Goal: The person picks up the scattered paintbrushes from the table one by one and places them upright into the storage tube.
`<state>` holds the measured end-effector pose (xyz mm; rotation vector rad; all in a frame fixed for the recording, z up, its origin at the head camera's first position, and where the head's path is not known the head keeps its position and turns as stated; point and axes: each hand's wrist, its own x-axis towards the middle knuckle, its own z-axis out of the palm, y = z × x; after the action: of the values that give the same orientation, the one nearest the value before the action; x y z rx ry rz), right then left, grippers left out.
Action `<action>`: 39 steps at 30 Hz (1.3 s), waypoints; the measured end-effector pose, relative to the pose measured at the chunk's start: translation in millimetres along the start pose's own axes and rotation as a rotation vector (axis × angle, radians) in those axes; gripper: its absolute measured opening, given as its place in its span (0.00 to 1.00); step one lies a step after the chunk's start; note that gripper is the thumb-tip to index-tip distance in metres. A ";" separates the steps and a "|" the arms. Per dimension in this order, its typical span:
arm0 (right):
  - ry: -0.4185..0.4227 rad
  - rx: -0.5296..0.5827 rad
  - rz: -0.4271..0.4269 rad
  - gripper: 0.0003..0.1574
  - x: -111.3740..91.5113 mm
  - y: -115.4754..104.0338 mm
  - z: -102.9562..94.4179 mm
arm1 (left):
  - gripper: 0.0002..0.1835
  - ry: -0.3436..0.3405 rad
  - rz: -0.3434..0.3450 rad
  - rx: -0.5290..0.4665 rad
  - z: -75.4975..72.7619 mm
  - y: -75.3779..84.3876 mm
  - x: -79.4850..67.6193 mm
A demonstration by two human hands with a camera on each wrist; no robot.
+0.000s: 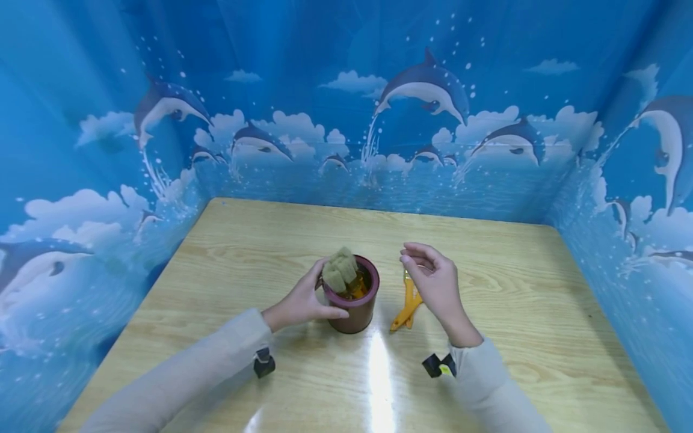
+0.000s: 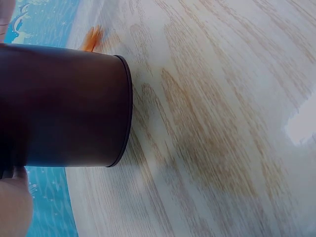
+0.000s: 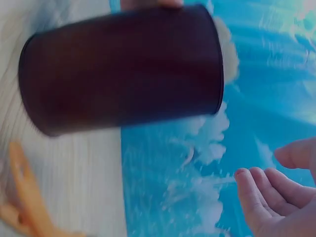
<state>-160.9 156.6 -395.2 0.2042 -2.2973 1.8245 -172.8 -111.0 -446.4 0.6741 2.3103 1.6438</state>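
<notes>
A dark reddish-brown cylindrical pot (image 1: 354,316) stands on the table. My left hand (image 1: 303,299) grips its left side, thumb across the front and fingers round the back. Beige bristle heads (image 1: 340,270) poke up out of the pot, with something orange inside it. To the pot's right, paintbrushes with orange handles (image 1: 407,314) lie crossed on the tabletop. My right hand (image 1: 435,279) hovers over them, fingers loosely bent and holding nothing. In the right wrist view, the fingers (image 3: 256,197) are apart from the pot (image 3: 123,74).
The light wood table (image 1: 249,240) ends at a blue curtain (image 1: 303,54) printed with dolphins, at the back and both sides. A small black device (image 1: 264,363) is worn at the left wrist, and another (image 1: 438,365) at the right.
</notes>
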 end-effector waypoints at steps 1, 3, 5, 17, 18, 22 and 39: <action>0.011 -0.008 0.017 0.20 -0.1 2.9 -4.0 | 0.56 -0.002 0.002 -0.003 0.1 0.1 -0.1; 0.031 -0.024 0.049 0.20 -0.4 9.3 -11.4 | 0.56 -0.003 0.003 -0.004 0.2 -0.1 -0.2; 0.049 -0.046 0.088 0.21 -1.3 15.2 -17.7 | 0.56 -0.002 0.005 0.001 0.0 -0.4 -0.4; 0.008 -0.171 0.346 0.28 -13.9 58.2 -42.4 | 0.57 -0.002 0.015 0.012 -0.4 -1.0 -0.4; -0.005 -0.166 0.369 0.28 -14.5 61.3 -43.9 | 0.57 -0.002 0.014 0.012 -0.4 -1.0 -0.5; -0.039 -0.128 0.461 0.29 -15.9 70.8 -48.5 | 0.57 -0.004 0.011 0.015 -0.3 -1.2 -0.6; -0.102 -0.243 0.619 0.35 -12.1 94.8 -53.9 | 0.57 -0.004 0.012 0.016 0.0 -1.3 -0.1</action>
<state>-167.3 230.5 -476.0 -0.5183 -2.8462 1.7661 -173.0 -111.4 -447.6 0.6953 2.3231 1.6296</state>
